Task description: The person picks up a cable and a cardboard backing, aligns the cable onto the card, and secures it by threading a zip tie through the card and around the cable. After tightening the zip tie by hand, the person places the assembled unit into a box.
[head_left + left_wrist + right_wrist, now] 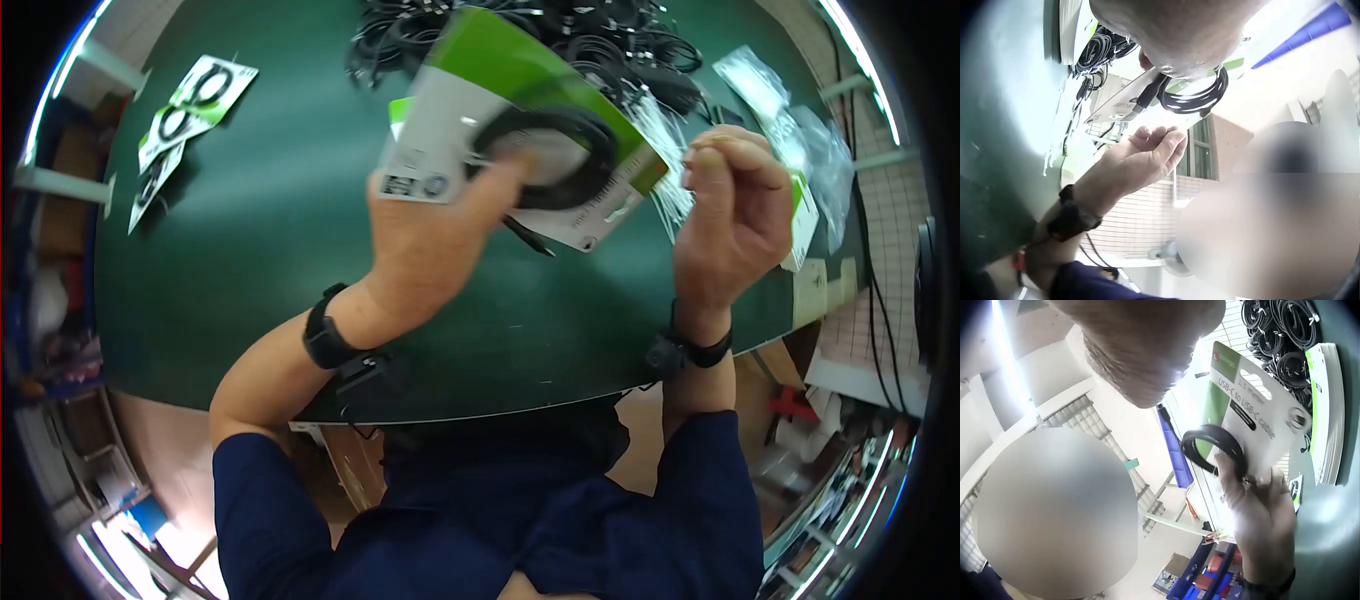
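My left hand (430,235) grips a green and white packaging card (440,120) with a coiled black USB-C cable (595,150) against its front. The thumb presses on the coil, and one cable end hangs below the card. In the right wrist view, the printed card (1250,412) is tilted, with the left hand's fingers (1232,481) at its lower edge. My right hand (730,215) is raised to the right of the card, apart from it. Its fingers curl in toward the thumb in the left wrist view, with nothing visible between them.
Bundled black cables (410,35) are heaped at the back. White strips (655,125) lie beside them, and clear plastic bags (820,160) are at right. A few carded cables (205,95) lie at far left. A stack of cards (1329,412) stands behind the held card.
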The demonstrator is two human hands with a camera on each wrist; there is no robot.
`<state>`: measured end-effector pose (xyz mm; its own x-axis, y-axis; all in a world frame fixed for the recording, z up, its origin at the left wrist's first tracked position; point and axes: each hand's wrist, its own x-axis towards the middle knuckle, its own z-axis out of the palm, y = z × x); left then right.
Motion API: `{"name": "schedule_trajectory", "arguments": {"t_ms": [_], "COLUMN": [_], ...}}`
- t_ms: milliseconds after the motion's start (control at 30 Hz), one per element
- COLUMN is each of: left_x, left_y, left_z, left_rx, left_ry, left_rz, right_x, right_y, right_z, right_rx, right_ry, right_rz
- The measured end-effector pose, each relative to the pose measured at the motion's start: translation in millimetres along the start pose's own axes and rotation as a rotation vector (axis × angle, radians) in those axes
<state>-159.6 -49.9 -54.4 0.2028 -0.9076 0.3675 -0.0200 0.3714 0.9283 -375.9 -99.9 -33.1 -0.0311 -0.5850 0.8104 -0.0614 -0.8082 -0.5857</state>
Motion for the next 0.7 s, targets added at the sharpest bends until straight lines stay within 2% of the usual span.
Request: {"name": "schedule_trajectory", "arguments": {"t_ms": [33,67,133,167,233,367,567,700], "left_x": [6.5,9.4,18.0,21.3,24.7,26.9,26.8,26.5], "left_y": [6.3,9.2,5.5,4.4,3.8,3.7,-0.1,-5.8], "left_z": [3.2,2.3,5.1,7.0,12.9,27.7,32.5,29.5], "left_rx": [-0.111,-0.121,-0.266,-0.336,-0.351,-0.404,-0.382,-0.350], "left_ry": [0.083,0.062,0.119,0.151,0.139,0.100,0.057,0.075], "left_rz": [-0.164,-0.161,-0.282,-0.343,-0.332,-0.308,-0.212,-0.240], "right_x": [0.1,1.3,-0.3,-2.6,-7.2,-5.2,-8.3,-7.1], "right_y": [-0.8,-7.2,-10.0,-13.4,-19.9,-15.1,1.5,2.0], "right_z": [0.6,4.5,10.6,13.2,17.9,21.0,16.7,16.4], "right_rx": [-0.016,-0.029,-0.128,-0.133,-0.249,-0.415,-0.372,-0.397], "right_ry": [-0.087,-0.182,-0.319,-0.313,-0.432,-0.424,-0.377,-0.400], "right_rz": [-0.100,-0.199,-0.340,-0.345,-0.363,-0.364,-0.292,-0.215]}}
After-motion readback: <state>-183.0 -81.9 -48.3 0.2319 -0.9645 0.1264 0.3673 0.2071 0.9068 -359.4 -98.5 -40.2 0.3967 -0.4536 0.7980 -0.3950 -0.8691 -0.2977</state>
